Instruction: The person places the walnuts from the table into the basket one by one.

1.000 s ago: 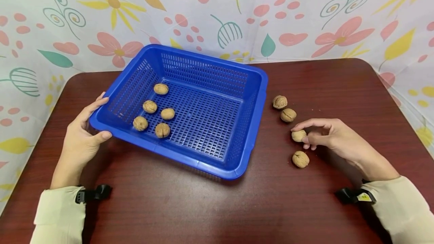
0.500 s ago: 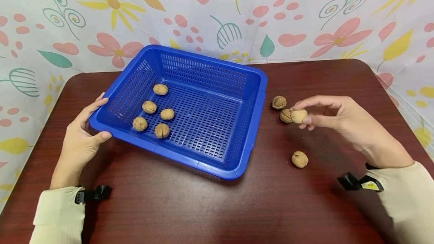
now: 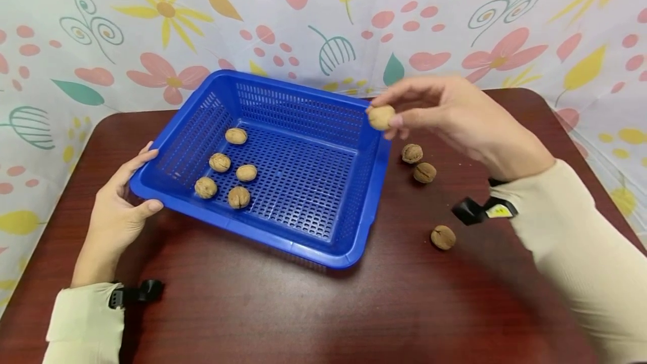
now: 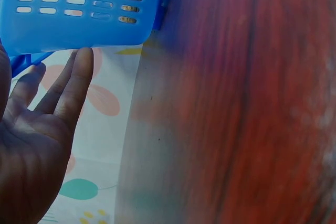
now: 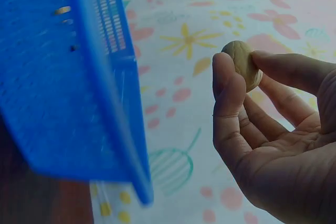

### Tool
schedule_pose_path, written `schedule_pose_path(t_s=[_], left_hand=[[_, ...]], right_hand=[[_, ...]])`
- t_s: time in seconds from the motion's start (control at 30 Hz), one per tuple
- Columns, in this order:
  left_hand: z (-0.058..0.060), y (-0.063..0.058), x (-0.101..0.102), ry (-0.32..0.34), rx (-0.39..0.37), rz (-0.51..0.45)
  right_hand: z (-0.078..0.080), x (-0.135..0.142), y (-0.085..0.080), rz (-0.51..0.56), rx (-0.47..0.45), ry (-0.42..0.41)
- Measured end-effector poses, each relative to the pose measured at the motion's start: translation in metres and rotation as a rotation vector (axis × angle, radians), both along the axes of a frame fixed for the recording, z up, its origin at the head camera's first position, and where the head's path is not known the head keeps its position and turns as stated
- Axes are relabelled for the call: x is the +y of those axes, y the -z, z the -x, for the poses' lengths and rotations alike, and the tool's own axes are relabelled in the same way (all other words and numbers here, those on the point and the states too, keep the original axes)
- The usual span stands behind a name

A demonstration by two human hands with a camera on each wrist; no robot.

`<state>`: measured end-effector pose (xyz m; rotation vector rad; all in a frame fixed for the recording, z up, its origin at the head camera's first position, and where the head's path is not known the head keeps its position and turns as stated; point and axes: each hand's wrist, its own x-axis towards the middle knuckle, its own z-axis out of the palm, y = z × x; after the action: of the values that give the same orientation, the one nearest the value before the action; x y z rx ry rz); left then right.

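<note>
In the head view, my right hand (image 3: 445,114) pinches a walnut (image 3: 381,118) between thumb and fingertips, held up over the right rim of a blue plastic basket (image 3: 303,247). The right wrist view shows this walnut (image 5: 243,65) in the fingertips, beside the basket's wall (image 5: 113,77). My left hand (image 3: 115,206) holds the basket at its near left corner, fingers on the left rim and thumb by the front one. Seen from the left wrist, the fingers (image 4: 79,80) reach up to the basket's edge. Several walnuts (image 3: 238,198) lie inside, toward the left.
Three more walnuts rest on the dark red wooden table (image 3: 283,313) right of the basket: two close together, a shell-rough one (image 3: 411,153) and another (image 3: 424,173), and a third (image 3: 443,237) nearer me. A flower-printed cloth (image 3: 283,10) hangs behind the table.
My right hand has lifted the walnut off the table and carried it up and left to the basket's far right corner. The left hand has stayed at the basket.
</note>
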<state>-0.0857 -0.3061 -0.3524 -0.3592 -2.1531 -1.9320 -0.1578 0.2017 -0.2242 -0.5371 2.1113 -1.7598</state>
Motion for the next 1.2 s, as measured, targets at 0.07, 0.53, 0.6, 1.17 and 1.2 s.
schedule_pose_path(t_s=[0.07, 0.53, 0.6, 1.17, 1.2], left_hand=[[0.0, 0.0, -0.001, -0.017, 0.001, 0.026], [-0.002, 0.001, 0.0, -0.025, -0.008, 0.028], [-0.002, 0.002, 0.001, -0.018, -0.007, 0.019], [0.001, 0.001, 0.0, 0.01, 0.002, -0.036], [0.002, 0.0, 0.0, 0.011, 0.002, -0.04]], right_hand=[[0.012, -0.015, -0.004, -0.011, -0.002, -0.005], [0.071, -0.13, 0.002, 0.128, -0.177, -0.096], [0.077, -0.144, 0.009, 0.151, -0.224, -0.083], [0.098, -0.202, 0.061, -0.099, -0.355, -0.136], [0.099, -0.202, 0.063, -0.121, -0.353, -0.14]])
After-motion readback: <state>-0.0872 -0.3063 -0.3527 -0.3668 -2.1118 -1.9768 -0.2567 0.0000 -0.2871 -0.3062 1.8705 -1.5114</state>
